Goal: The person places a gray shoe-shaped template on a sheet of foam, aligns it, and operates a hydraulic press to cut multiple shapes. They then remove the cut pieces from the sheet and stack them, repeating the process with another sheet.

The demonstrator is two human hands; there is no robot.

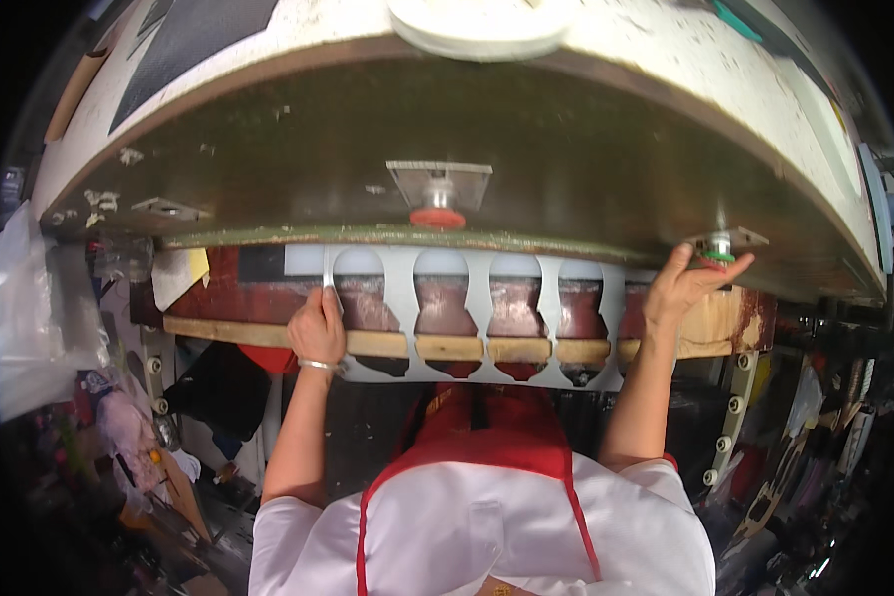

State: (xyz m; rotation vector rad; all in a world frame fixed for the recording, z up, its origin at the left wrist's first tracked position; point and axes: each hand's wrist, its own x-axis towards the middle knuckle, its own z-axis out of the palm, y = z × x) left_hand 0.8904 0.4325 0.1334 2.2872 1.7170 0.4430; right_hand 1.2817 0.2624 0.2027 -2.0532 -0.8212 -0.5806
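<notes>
A pale grey sheet (pixel 398 298) with several shaped cut-outs hangs over the front of the work surface, below the broad dark green beam of a press (pixel 298 129). My left hand (pixel 316 328) is closed on the sheet's left edge. At the beam's lower right is a green push button (pixel 715 257). My right hand (pixel 677 288) reaches up to it, thumb and fingers apart, with the fingers at the button. Through the cut-outs show a dark red surface (pixel 445 306) and a wooden strip (pixel 238 331).
A red push button (pixel 437 216) sits mid-beam. White material (pixel 482 25) lies on top of the press. Clear plastic bags (pixel 35 318) hang at the left. Below the work surface are a black cloth (pixel 219 390) and metal brackets with rollers (pixel 733 407).
</notes>
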